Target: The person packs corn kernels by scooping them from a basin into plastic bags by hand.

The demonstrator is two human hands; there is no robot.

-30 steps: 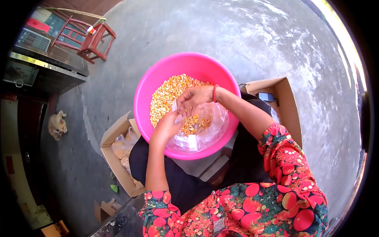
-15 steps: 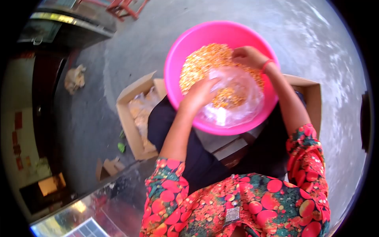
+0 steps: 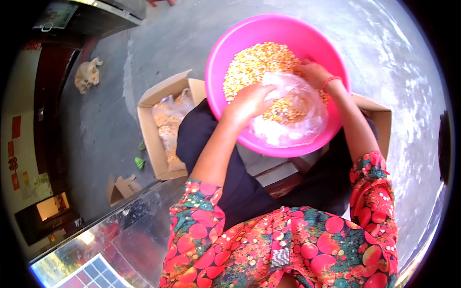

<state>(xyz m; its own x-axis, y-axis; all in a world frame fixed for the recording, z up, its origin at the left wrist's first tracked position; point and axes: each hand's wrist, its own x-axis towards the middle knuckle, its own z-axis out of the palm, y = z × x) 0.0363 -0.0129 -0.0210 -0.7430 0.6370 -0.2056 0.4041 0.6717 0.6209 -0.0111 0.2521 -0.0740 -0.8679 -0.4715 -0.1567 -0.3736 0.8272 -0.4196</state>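
Observation:
A pink basin rests over my lap with loose yellow-orange corn kernels in it. A clear plastic bag, mouth spread and partly filled with kernels, lies in its near side. My left hand grips the bag's left rim, thumb on top, the other fingers mostly hidden. My right hand, a red band on its wrist, is down at the kernels beside the bag's far right rim. Its fingers are curled, their tips hidden; whether they hold kernels or the rim does not show.
Left of my legs stands an open cardboard box with several bags of kernels. Another cardboard box is at my right. A light-coloured animal lies on the grey floor. Behind me is a shiny surface.
My right hand has moved down to the kernels at the bag's rim. My left hand stays on the bag. The view has shifted slightly.

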